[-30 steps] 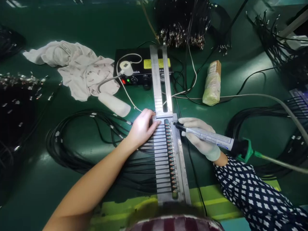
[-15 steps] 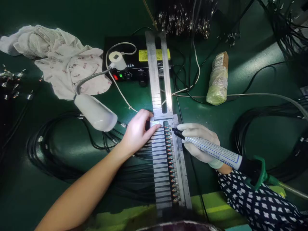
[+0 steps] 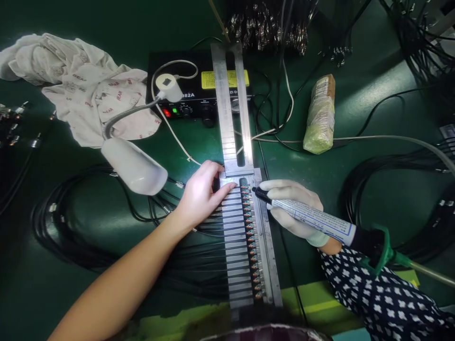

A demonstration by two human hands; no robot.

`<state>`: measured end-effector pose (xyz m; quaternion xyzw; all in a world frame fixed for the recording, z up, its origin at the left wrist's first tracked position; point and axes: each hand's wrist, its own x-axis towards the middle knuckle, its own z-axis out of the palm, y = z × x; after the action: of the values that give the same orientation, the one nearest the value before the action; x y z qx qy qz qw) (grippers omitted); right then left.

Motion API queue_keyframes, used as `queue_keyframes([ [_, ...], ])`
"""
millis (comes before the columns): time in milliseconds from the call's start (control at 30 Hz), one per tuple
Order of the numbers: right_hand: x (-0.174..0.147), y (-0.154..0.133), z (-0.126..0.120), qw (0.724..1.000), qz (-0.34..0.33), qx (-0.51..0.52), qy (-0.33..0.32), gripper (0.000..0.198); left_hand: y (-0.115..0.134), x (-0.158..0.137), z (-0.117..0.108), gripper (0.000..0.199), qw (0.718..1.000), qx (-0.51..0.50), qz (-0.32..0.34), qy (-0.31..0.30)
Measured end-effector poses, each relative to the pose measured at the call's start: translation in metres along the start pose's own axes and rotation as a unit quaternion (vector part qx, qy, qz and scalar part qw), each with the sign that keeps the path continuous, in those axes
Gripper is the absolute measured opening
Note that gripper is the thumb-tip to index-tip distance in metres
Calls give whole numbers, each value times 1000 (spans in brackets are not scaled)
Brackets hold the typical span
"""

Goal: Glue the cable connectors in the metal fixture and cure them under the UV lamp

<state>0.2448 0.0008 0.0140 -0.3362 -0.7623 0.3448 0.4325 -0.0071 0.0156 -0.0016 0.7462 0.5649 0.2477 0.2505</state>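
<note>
My left hand (image 3: pixel 203 192) is bare and grips the upper left edge of a metal cable fixture (image 3: pixel 237 255), thumb lying on its top face and fingers curled at the edge by the hinge. Black cables (image 3: pixel 209 251) lie side by side in the fixture's slots. Their connector ends (image 3: pixel 251 232) form a row along its right part. My right hand (image 3: pixel 296 203), in a white glove, is closed around a glue dispensing syringe (image 3: pixel 316 220) with a printed label. The syringe's black tip points left at the uppermost connectors; whether it touches them I cannot tell.
The fixture's slotted metal cover (image 3: pixel 228 118) is swung up, in front of a black dispenser box (image 3: pixel 199 106). A white lamp (image 3: pixel 135 166) leans in from the left, near a crumpled cloth (image 3: pixel 103 94). Coiled cables (image 3: pixel 71 227) and a plastic-wrapped block (image 3: pixel 320 113) lie around.
The whole view has shifted slightly, so things sit a little farther left. Both hands keep their holds, and the syringe tip stays by the uppermost connectors.
</note>
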Motion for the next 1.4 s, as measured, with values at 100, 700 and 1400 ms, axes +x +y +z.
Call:
queue_keyframes([
  [100,0,-1,0,1000,-1,-1,3,25,0,0,-1,26,1000,-2,2,1],
  [700,1,-2,0,1000,-14,-1,17,22,-1,0,0,26,1000,-2,0,0],
  [1400,1,-1,0,1000,-6,-17,18,21,-1,0,0,26,1000,-2,-5,-4],
])
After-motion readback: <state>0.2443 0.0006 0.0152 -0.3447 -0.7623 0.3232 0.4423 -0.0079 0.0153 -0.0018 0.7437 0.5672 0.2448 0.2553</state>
